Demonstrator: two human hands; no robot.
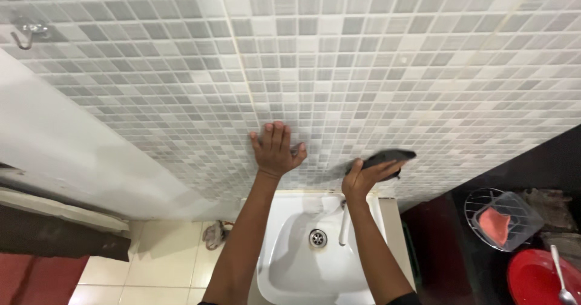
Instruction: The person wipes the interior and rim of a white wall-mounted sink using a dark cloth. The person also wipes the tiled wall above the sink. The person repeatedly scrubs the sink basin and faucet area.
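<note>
The dark cloth is pressed flat against the grey mosaic tile wall, just above the white sink and a little to its right. My right hand is clamped on the cloth from below, fingers stretched along its underside and thumb curled up against it, holding it to the tiles. My left hand is bare and spread wide, palm flat on the same wall just beside the cloth, fingers pointing up. Both of my forearms rise over the sink, where the round metal drain sits in the middle of the basin and a slim tap hangs from the back edge. To the right, on a dark counter, stands a wire rack with a pink sponge in it, and nearer the corner a red bowl with a metal spoon lying in it. Far up on the left a metal hook is fixed to the tiles. Below it, a pair of sandals lies on the pale floor tiles beside the sink.
</note>
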